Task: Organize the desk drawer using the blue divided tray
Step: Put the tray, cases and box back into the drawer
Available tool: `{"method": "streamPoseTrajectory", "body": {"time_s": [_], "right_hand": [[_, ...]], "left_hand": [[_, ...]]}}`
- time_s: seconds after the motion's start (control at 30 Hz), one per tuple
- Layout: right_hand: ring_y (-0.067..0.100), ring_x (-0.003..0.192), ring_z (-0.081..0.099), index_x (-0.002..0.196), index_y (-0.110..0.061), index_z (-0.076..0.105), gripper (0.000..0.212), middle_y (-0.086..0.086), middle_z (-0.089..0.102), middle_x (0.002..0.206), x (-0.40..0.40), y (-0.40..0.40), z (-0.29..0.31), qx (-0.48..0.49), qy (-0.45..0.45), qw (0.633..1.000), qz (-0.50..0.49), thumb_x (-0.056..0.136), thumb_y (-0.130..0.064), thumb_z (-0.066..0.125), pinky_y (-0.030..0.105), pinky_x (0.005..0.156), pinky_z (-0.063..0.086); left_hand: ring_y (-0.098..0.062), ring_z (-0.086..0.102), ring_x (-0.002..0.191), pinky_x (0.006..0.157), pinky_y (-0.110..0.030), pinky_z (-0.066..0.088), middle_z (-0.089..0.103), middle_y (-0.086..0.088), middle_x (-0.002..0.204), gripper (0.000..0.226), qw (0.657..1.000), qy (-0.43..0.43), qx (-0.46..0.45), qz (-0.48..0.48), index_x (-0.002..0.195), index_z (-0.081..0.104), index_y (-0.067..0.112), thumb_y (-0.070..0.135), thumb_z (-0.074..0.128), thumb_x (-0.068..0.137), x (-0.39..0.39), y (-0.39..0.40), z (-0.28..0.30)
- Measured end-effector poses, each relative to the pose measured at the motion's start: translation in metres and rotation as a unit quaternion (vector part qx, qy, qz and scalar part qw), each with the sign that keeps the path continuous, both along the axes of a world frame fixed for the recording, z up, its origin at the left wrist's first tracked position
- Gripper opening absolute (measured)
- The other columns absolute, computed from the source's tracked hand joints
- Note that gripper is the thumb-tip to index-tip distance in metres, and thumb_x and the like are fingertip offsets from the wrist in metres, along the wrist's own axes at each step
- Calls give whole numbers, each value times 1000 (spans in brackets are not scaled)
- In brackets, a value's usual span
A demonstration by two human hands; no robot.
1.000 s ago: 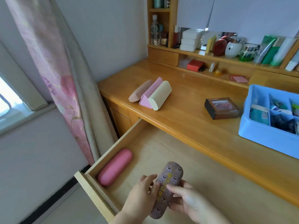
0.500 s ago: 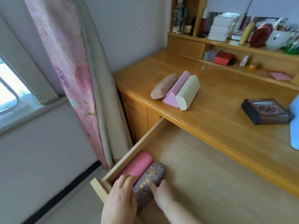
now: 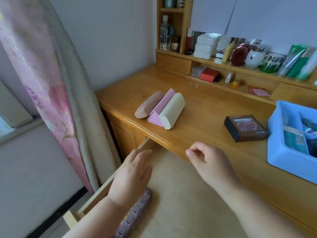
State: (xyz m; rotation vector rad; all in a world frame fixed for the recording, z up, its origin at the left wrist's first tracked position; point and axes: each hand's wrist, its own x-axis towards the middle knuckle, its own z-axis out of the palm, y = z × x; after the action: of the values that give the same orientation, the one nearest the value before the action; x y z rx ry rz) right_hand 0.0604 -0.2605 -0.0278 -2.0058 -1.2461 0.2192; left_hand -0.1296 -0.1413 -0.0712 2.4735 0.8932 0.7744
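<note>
The wooden drawer (image 3: 180,194) stands pulled out under the desk edge. A brown patterned case (image 3: 135,215) lies along its left side, partly under my left forearm. My left hand (image 3: 132,174) hovers flat above the drawer's left part, fingers apart, holding nothing. Over the drawer near the desk edge is my right hand (image 3: 209,162), fingers loosely curled and empty. The blue divided tray (image 3: 281,152) sits on the desk at the right with several items in its compartments. The pink case seen earlier is hidden by my left arm.
Three cases lie together on the desk: a tan one (image 3: 148,107), a pink triangular one (image 3: 160,109) and a cream one (image 3: 173,110). A dark box (image 3: 245,127) rests left of the tray. The shelf (image 3: 223,62) holds bottles and jars. A curtain (image 3: 51,83) hangs at left.
Both hands set the brown patterned case down in the drawer beside the pink one, let go and lifted toward the desk. The view swung right, bringing the blue tray back in.
</note>
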Motion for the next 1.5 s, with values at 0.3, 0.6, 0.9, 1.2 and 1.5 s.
{"method": "streamPoseTrajectory", "body": {"time_s": [0.3, 0.6, 0.9, 1.2, 1.5], "right_hand": [[-1, 140, 15, 139, -42, 38, 48, -25, 16, 153, 64, -13, -44, -171, -55, 983, 27, 93, -55, 39, 23, 111, 23], [-8, 130, 26, 134, -43, 44, 49, -33, 27, 141, 66, -16, -41, -120, -1, 993, 21, 88, -59, 46, 17, 105, 31], [2, 99, 63, 125, -46, 40, 40, -18, 63, 112, -1, -15, -17, -22, 331, 943, 26, 89, -44, 58, 22, 78, 55], [8, 32, 42, 117, -17, 57, 24, 2, 65, 80, -34, -43, -73, -167, 441, 882, 2, 93, -14, 57, 18, 33, 29], [-2, 44, 47, 132, -24, 53, 35, -6, 63, 93, -17, 38, -129, -208, 327, 921, -29, 98, -19, 45, 13, 45, 38]], "left_hand": [[-24, 26, 138, 118, -38, 3, 46, -3, 139, 57, 959, 193, 184, 100, 139, 35, 14, 47, 41, 94, 150, 68, 32], [-27, 61, 90, 67, -31, 47, 56, -3, 109, 47, 985, 61, -109, 119, 134, 33, 23, 21, 53, 91, 174, 44, 41], [-3, 59, 74, 65, -17, 46, 63, 6, 109, 39, 879, -248, -408, 11, 128, 41, 36, 22, 53, 94, 76, -80, 14], [5, 51, 94, 72, -9, 42, 55, 17, 109, 43, 964, -18, -247, 93, 100, 56, 55, 16, 64, 86, -46, -64, -34], [4, 56, 81, 74, -9, 43, 47, 26, 106, 48, 980, -46, -165, 98, 97, 60, 45, 7, 74, 73, -56, -54, -72]]}}
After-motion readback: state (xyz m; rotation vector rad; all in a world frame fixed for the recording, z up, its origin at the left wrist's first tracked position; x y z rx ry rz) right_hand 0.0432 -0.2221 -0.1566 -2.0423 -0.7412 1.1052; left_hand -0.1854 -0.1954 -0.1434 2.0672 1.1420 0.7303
